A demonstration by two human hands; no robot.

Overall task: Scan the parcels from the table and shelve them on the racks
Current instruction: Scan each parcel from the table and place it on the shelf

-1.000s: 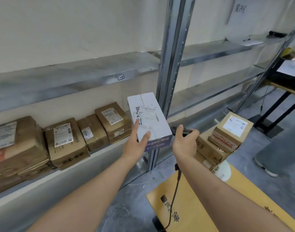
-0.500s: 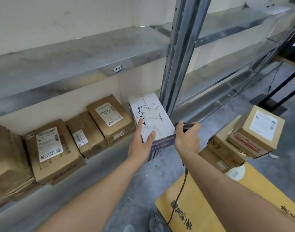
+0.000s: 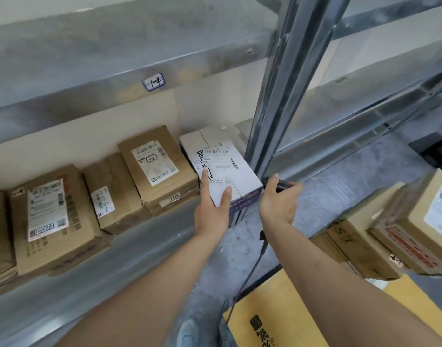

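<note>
A white parcel (image 3: 222,161) with a printed label and black handwriting lies on the lower rack shelf (image 3: 145,249), right of three brown boxes and against the steel upright. My left hand (image 3: 212,209) rests on its top near the front edge, fingers straight and spread. My right hand (image 3: 277,200) is just right of the parcel's front corner and grips a black corded scanner (image 3: 281,186); most of the scanner is hidden by the hand. Its cable (image 3: 252,266) hangs down under my wrist.
Brown labelled boxes (image 3: 157,169) (image 3: 109,194) (image 3: 47,216) fill the shelf to the left. A steel upright (image 3: 277,96) stands right behind the white parcel. Stacked cardboard parcels (image 3: 400,234) sit at the right over a yellow box (image 3: 290,309). The upper shelf (image 3: 114,58) carries a small tag.
The white parcel has gone from held in the air to lying on the lower shelf beside the brown boxes. Both hands moved forward and down with it; the view came closer to the rack.
</note>
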